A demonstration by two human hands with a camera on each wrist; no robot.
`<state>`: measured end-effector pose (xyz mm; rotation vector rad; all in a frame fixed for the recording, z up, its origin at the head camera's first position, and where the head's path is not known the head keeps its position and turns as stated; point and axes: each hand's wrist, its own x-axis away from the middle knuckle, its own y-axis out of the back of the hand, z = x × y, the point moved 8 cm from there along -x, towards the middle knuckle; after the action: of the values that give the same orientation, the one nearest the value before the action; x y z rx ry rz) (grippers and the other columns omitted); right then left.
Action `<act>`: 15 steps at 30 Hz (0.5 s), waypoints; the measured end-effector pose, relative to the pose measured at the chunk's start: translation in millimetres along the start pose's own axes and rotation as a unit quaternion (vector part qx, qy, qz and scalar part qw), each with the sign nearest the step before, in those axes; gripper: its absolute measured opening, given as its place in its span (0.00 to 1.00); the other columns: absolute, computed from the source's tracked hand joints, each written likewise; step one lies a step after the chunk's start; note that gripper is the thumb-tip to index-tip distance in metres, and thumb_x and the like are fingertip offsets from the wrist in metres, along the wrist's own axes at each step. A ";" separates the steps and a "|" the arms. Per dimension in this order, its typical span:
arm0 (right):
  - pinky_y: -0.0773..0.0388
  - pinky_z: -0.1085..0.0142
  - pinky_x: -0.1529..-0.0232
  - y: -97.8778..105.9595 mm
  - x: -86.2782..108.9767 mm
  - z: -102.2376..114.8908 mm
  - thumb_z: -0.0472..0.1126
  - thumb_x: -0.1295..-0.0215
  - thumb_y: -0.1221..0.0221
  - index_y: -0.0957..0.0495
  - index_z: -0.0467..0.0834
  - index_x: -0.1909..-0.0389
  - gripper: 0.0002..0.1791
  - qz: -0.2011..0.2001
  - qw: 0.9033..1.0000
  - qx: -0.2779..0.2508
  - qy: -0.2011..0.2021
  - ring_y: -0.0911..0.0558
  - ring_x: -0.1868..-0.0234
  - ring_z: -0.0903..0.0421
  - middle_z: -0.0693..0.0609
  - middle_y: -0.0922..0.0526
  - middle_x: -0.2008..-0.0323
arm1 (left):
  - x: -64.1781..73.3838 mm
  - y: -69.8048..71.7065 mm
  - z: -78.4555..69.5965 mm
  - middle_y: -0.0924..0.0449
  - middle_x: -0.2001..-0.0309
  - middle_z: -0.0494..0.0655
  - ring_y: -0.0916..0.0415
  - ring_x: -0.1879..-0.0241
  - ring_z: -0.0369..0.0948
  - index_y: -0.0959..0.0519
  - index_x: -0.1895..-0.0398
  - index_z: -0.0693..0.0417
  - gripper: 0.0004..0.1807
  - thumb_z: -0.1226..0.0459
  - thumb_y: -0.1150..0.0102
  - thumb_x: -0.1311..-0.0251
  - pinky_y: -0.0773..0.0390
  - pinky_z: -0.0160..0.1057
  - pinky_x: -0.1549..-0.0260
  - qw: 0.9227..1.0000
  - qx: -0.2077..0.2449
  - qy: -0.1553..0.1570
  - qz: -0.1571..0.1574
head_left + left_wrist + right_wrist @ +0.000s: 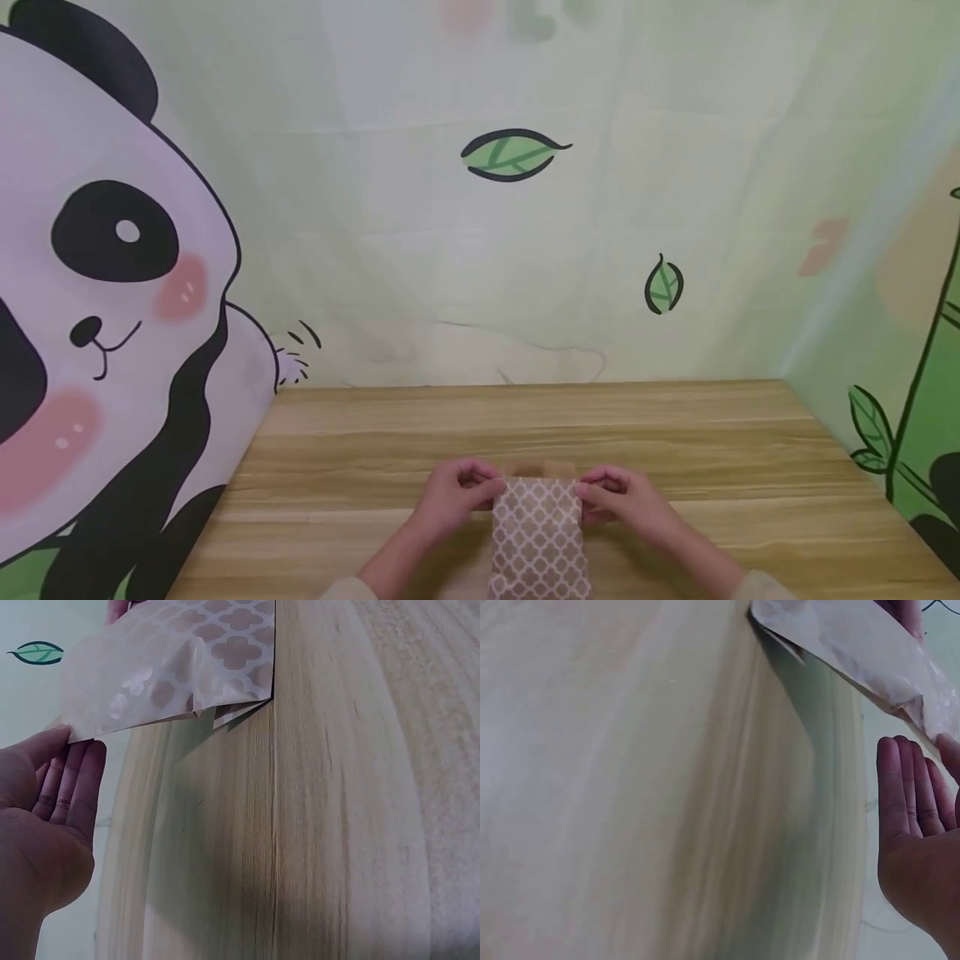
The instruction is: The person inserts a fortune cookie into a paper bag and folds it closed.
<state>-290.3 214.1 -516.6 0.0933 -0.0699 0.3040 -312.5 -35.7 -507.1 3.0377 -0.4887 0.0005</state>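
Note:
A flat paper bag (538, 537) with a white quatrefoil pattern on tan stands between my two hands, its plain brown inner edge showing behind the top. My left hand (459, 497) pinches its upper left corner between thumb and fingers. At the upper right corner, my right hand (624, 498) pinches the paper in the same way. In the left wrist view the bag (172, 664) slants from the left hand (52, 802) down to the wood, with a folded crease along its side. The right wrist view shows the right hand (922, 817) at the bag's (855, 652) other corner.
The wooden table (337, 450) spreads around the bag. Behind it hangs a pale green cloth backdrop (375, 208) printed with leaves, and a large printed panda (120, 350) covers the left side.

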 end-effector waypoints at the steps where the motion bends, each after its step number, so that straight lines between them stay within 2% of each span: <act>1: 0.11 0.57 0.51 -0.1 -1.2 1.3 0.39 0.24 0.35 0.22 0.25 0.45 0.19 0.000 1.000 0.002 0.003 0.11 0.57 0.53 0.45 0.10 0.56 | 0.0 -0.3 -0.3 0.12 0.64 0.49 0.15 0.64 0.40 0.15 0.56 0.69 0.09 0.70 0.30 0.33 0.10 0.41 0.57 1.000 -0.001 -0.001 0.000; 5: 0.11 0.58 0.52 -0.9 -4.6 5.7 0.36 0.26 0.35 0.22 0.24 0.48 0.17 -0.004 1.000 0.011 0.020 0.12 0.58 0.53 0.43 0.11 0.57 | 0.2 -1.3 -0.4 0.12 0.64 0.49 0.15 0.65 0.39 0.15 0.56 0.70 0.09 0.70 0.30 0.33 0.10 0.42 0.58 1.000 -0.003 -0.005 -0.002; 11: 0.11 0.61 0.58 3.0 -3.9 6.5 0.30 0.28 0.35 0.22 0.22 0.52 0.13 -0.030 0.999 0.002 0.034 0.13 0.65 0.57 0.41 0.11 0.60 | 1.8 1.6 2.7 0.13 0.64 0.49 0.15 0.64 0.40 0.16 0.55 0.68 0.08 0.70 0.30 0.33 0.10 0.42 0.57 1.000 -0.006 0.011 -0.017; 15: 0.10 0.61 0.59 4.1 -3.2 5.6 0.30 0.28 0.35 0.22 0.21 0.52 0.14 -0.033 0.999 -0.001 0.042 0.13 0.65 0.58 0.41 0.11 0.62 | 2.7 2.1 2.9 0.13 0.64 0.50 0.14 0.64 0.41 0.16 0.56 0.68 0.08 0.70 0.30 0.33 0.10 0.42 0.58 1.000 -0.019 0.000 -0.018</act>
<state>-294.9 216.5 -511.0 0.0799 0.0160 0.2421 -310.6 -38.7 -509.8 3.0099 -0.4288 -0.0116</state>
